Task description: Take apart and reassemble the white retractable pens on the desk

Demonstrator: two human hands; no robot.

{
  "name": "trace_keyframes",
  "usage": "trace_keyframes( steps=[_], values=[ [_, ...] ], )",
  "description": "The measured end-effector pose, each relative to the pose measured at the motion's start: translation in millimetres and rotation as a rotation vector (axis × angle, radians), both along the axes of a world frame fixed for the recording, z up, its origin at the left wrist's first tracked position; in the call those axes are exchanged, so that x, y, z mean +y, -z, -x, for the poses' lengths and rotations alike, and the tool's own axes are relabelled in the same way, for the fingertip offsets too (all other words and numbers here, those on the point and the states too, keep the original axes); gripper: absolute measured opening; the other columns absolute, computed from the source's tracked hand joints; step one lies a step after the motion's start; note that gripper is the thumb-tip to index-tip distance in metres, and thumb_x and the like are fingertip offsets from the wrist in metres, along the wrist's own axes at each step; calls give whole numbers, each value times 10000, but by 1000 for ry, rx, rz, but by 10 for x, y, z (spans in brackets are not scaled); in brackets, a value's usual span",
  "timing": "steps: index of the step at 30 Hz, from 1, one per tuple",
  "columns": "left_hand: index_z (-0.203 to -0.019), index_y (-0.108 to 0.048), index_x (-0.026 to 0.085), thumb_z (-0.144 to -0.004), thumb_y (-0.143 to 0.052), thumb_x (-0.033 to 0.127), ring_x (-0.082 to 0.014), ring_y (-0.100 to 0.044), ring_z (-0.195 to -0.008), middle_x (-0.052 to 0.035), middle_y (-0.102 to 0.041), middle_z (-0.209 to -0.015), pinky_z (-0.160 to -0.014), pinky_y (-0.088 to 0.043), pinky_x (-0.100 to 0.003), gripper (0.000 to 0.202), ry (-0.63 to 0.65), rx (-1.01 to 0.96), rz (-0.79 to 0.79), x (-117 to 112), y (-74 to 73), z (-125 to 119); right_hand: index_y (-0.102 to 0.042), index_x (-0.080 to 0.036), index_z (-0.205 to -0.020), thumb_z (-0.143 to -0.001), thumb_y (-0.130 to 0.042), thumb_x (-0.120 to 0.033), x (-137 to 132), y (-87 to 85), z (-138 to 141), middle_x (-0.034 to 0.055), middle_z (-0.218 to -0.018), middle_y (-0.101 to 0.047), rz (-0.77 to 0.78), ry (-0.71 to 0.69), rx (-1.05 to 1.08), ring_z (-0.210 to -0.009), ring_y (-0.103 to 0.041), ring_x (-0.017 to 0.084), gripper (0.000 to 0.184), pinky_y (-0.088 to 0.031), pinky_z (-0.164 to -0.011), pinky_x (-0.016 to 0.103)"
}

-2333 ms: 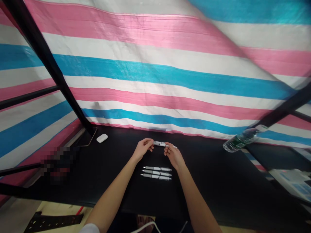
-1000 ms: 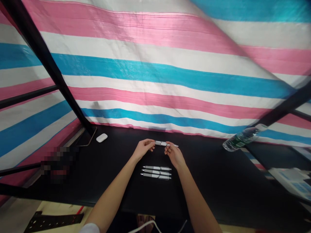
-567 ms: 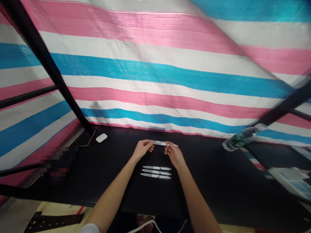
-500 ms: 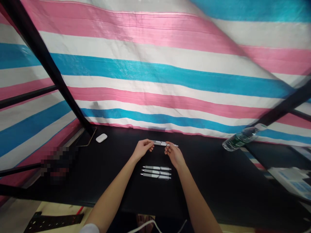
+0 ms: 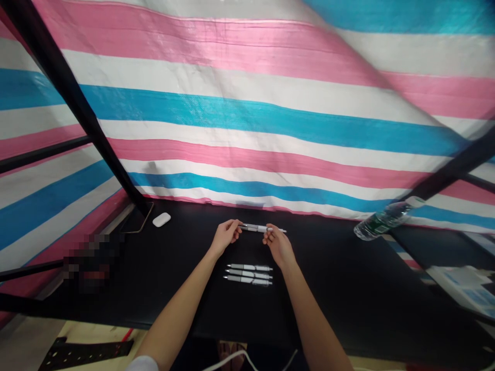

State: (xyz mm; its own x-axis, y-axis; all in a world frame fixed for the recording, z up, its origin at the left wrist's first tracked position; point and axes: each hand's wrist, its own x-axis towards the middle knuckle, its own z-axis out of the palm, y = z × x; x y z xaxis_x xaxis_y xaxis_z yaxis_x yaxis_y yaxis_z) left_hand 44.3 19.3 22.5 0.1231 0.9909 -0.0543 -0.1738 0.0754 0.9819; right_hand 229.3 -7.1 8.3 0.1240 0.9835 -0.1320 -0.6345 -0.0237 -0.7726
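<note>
A white retractable pen (image 5: 258, 228) lies level between my hands, above the table, with its metal tip towards the left. My left hand (image 5: 226, 237) pinches the pen's left end in its fingertips. My right hand (image 5: 278, 245) grips it farther along, near the right end. Just below my hands, several similar white pens (image 5: 248, 274) lie side by side on the black table (image 5: 348, 293), pointing left. Neither hand touches them.
A white earbud case (image 5: 161, 220) sits at the table's far left, beside a black frame pole (image 5: 77, 108). A water bottle (image 5: 382, 221) lies tilted at the far right. A striped pink, white and blue tarp (image 5: 247, 129) forms the backdrop. Papers (image 5: 464, 286) lie low on the right.
More of the pen now shows on both sides of my hands, and its ends reach farther left and right. My hands sit slightly farther apart. The pens on the table have not moved.
</note>
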Motion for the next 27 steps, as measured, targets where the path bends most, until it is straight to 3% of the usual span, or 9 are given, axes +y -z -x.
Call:
trace_keyframes(
  steps=[4,6,8,10,14,21,27],
  values=[
    [-821,-654,108,-701,-655,567,-40,-378,-438,15,-494,-594,-388,-176,-167,474,-55,-63,16,16,1,27,-632,-196,-707,-720,-724,-362,45,22,-46,12,-734,-615,-14,67,122,-739,-608,166,190,-525,-655,315],
    [-823,-650,112,-692,-667,555,-41,-374,-445,19,-486,-596,-393,-166,-168,462,-72,-114,19,25,0,39,-603,-203,-695,-735,-712,-348,57,13,-70,28,-850,-648,-25,55,209,-877,-627,188,185,-528,-797,361],
    [-819,-646,115,-684,-679,537,-41,-368,-445,23,-477,-593,-392,-160,-172,444,-84,-164,27,31,-3,46,-583,-213,-712,-766,-686,-323,58,0,-88,14,-840,-635,-40,46,273,-876,-624,175,160,-514,-851,379],
    [-811,-644,116,-676,-688,516,-43,-364,-445,26,-470,-587,-390,-162,-177,424,-96,-203,36,36,-6,52,-562,-223,-733,-809,-644,-290,52,-14,-98,-25,-730,-570,-78,52,316,-734,-593,131,130,-515,-816,355],
    [-796,-644,118,-670,-692,482,-48,-365,-446,28,-465,-575,-390,-170,-183,388,-104,-246,49,46,-2,61,-521,-224,-755,-867,-567,-249,23,-53,-105,-73,-593,-362,-170,51,398,-509,-405,87,123,-462,-599,272],
    [-799,-644,117,-673,-688,466,-48,-366,-450,32,-465,-578,-392,-184,-187,375,-98,-277,76,60,14,73,-406,-221,-657,-897,-354,-587,-70,-190,-148,-42,-626,-319,-231,30,479,-559,-372,126,441,-403,-555,304],
    [-800,-636,117,-672,-681,465,-48,-364,-455,33,-465,-581,-394,-185,-186,373,-95,-263,76,45,-10,63,-314,-220,-583,-891,-370,-483,-70,-216,-205,-49,-613,-251,-247,69,416,-542,-309,128,409,-370,-562,313]
  ],
)
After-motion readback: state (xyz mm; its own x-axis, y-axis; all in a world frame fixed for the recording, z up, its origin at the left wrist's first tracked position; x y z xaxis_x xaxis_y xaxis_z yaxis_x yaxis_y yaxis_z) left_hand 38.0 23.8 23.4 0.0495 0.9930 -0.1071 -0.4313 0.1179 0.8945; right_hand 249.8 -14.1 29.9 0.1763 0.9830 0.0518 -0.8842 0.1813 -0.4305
